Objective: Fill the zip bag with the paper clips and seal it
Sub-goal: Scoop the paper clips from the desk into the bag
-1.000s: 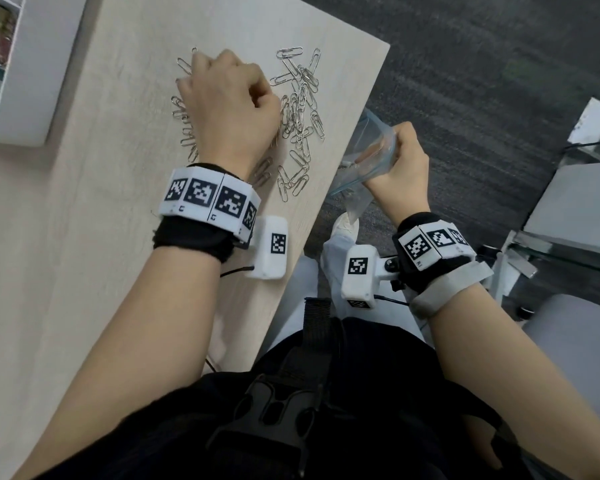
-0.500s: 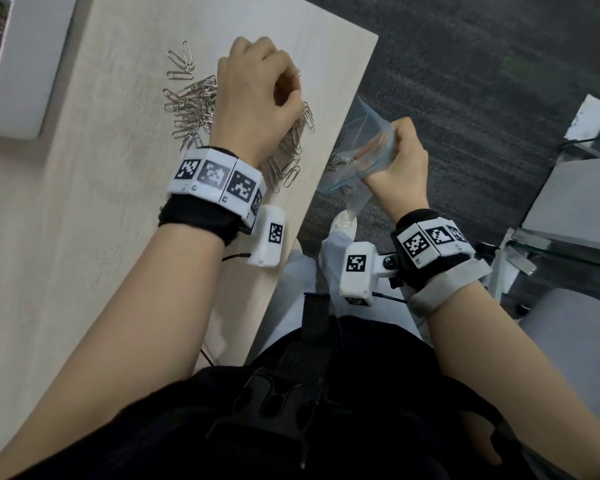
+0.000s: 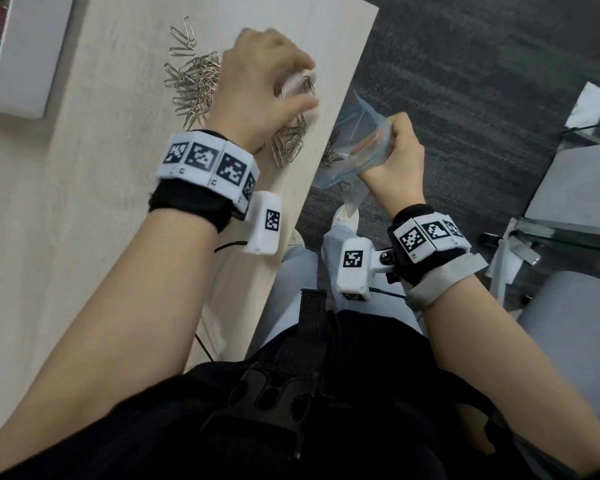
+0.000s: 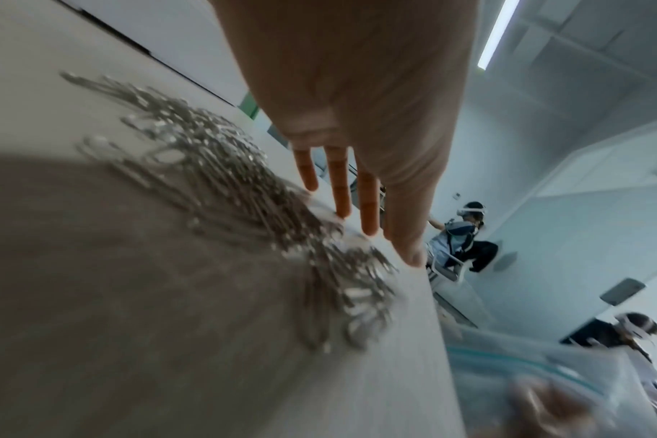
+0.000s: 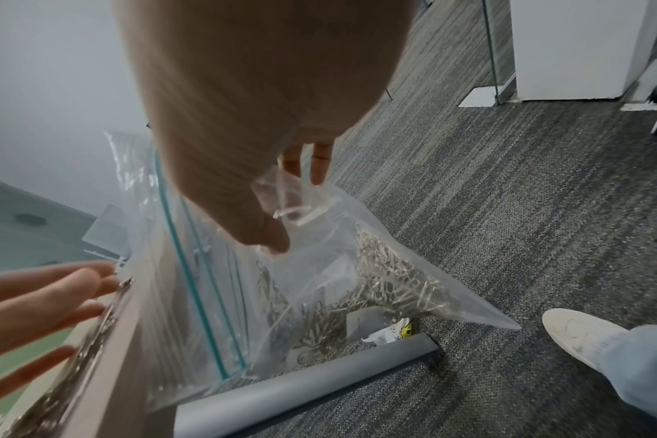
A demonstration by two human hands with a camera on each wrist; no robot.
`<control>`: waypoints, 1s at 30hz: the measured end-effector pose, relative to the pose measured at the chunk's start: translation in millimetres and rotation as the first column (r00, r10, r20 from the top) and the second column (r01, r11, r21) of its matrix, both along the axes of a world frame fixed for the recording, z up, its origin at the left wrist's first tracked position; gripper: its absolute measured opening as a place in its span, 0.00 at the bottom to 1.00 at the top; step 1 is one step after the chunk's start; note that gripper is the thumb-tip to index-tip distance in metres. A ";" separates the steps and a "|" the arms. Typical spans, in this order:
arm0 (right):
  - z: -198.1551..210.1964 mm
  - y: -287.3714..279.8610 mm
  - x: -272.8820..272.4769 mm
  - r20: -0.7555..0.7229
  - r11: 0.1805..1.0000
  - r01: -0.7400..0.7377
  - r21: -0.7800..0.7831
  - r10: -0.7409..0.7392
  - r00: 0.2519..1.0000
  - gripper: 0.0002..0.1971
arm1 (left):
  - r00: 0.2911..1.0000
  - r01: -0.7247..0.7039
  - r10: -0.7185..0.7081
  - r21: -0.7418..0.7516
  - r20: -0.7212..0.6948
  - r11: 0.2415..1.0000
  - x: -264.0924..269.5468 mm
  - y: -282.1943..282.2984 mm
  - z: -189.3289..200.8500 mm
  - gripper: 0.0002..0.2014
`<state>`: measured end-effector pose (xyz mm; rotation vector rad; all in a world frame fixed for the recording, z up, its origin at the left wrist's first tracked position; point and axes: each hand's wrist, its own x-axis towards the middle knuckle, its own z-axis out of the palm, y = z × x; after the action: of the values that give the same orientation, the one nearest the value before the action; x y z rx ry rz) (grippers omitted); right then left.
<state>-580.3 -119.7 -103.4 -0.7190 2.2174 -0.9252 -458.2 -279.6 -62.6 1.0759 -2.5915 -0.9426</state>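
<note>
Silver paper clips [image 3: 194, 84] [image 4: 222, 189] lie in a loose heap on the pale wooden table [image 3: 49, 237], some right at its right edge. My left hand [image 3: 267, 81] [image 4: 357, 204] hovers over them with fingers straight and spread, fingertips near the edge. My right hand [image 3: 395, 150] [image 5: 282, 207] grips the rim of a clear zip bag [image 3: 357, 140] [image 5: 319, 296] with a teal seal strip. The bag hangs with its mouth open just beyond the table edge. Several clips lie in its bottom.
A white shelf unit [image 3: 21, 53] stands at the table's far left. Dark grey carpet [image 3: 465, 81] lies beyond the edge, with my white shoe [image 5: 578, 335] below. A grey chair seat [image 3: 575, 341] is at the right. Two other people [image 4: 465, 234] sit far off.
My left hand has moved right across the table toward the edge and spread its fingers, and the clips are bunched toward the edge. The right hand keeps the bag in the same place.
</note>
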 end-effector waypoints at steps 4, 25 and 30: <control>2.4 4.2 8.1 -0.003 1.000 -0.012 0.008 0.012 1.000 0.21 | 0.998 0.043 -0.041 -0.047 0.055 0.998 0.6 17.3 -7.6 0.12; 1.2 16.9 30.2 -0.008 0.999 -0.005 -0.045 0.004 1.000 0.21 | 0.963 -0.071 0.078 -0.036 0.259 0.997 61.0 -1.6 -20.4 0.32; 1.4 23.6 31.6 0.013 0.998 -0.014 -0.065 0.015 1.000 0.23 | 0.964 0.051 -0.060 0.045 0.257 0.998 59.4 28.4 -14.5 0.32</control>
<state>-548.7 -96.1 -102.0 -0.7560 2.1763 -0.9958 -398.8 -251.2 -77.1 1.2161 -2.8364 -0.9217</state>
